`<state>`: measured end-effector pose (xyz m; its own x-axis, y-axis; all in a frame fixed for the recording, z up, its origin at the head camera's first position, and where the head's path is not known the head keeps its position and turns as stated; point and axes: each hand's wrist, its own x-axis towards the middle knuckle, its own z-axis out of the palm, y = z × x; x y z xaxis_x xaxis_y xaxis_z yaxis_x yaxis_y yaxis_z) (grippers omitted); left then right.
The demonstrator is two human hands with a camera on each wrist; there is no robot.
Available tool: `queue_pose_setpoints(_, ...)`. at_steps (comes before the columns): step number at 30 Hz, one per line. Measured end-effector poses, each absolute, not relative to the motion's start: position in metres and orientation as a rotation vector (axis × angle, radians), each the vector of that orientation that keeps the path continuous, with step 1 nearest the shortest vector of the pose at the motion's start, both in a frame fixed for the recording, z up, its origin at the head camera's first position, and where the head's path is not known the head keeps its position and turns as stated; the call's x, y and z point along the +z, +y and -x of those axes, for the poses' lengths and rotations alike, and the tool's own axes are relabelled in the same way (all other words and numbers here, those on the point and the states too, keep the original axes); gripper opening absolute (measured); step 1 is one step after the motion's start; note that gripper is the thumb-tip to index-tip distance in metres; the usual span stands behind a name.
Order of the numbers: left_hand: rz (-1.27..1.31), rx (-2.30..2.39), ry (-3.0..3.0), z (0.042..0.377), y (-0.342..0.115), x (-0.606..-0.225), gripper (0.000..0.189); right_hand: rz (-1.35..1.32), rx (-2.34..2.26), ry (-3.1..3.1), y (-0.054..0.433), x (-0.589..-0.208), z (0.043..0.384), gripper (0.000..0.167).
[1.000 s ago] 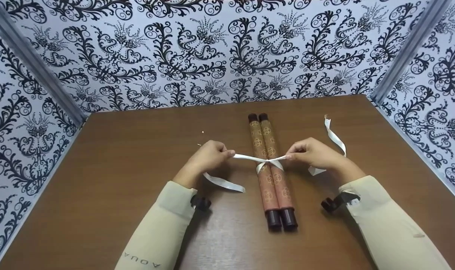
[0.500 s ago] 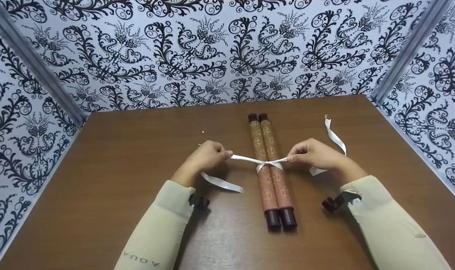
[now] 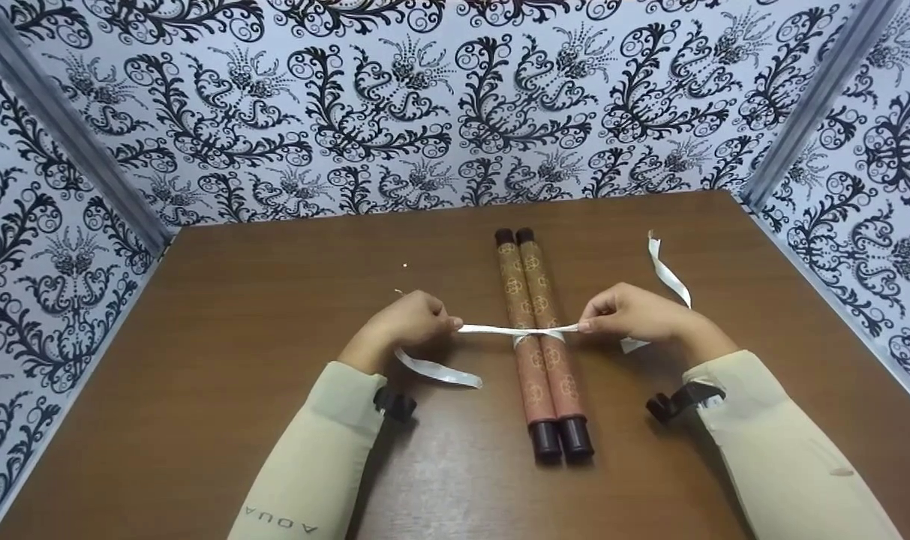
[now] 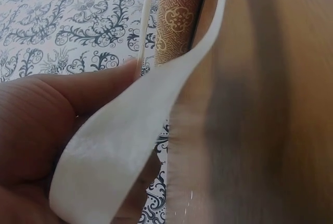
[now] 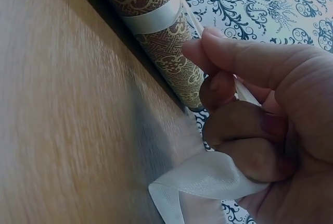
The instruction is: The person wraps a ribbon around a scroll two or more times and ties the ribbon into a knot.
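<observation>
Two slim scrolls (image 3: 537,360) with dark end caps and gold-patterned covering lie side by side in the head view. A white ribbon (image 3: 488,328) circles both and crosses on top near their middle. My left hand (image 3: 413,322) pinches one ribbon end to the left of the scrolls. To their right, my right hand (image 3: 631,313) pinches the other end between thumb and finger. The stretch between the hands is taut and nearly level. In the left wrist view, a loose ribbon tail (image 4: 119,140) curves past the fingers. Another tail (image 5: 203,179) hangs below my curled right fingers.
The scrolls lie on a brown wooden table (image 3: 274,285). Ribbon tails trail on it beside each hand, one twisted tail (image 3: 668,274) at the right. A tiny white speck (image 3: 405,265) lies at the back. Patterned walls (image 3: 424,112) enclose the far side and both sides.
Both hands have come slightly down and toward me, and a little farther apart. The ribbon between them has gone from sagging at the crossing to nearly straight.
</observation>
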<state>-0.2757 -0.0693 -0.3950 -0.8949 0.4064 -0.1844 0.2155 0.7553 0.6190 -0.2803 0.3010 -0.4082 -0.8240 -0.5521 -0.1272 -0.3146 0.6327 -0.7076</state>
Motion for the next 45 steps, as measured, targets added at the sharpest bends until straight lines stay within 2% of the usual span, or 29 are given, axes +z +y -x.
queue_pose_setpoints(18,-0.419,0.836,2.638,0.277,-0.069,-0.398,0.039,0.698,-0.959,2.526,0.3,-0.404,0.278,0.017)
queue_pose_setpoints(35,-0.479,0.825,2.686,0.274,-0.066,-0.394,0.035,0.648,-1.04,2.485,0.298,-0.405,0.277,0.017)
queue_pose_setpoints(45,-0.406,0.884,2.731,0.272,-0.065,-0.387,0.033,0.605,-1.037,2.486,0.297,-0.405,0.276,0.016)
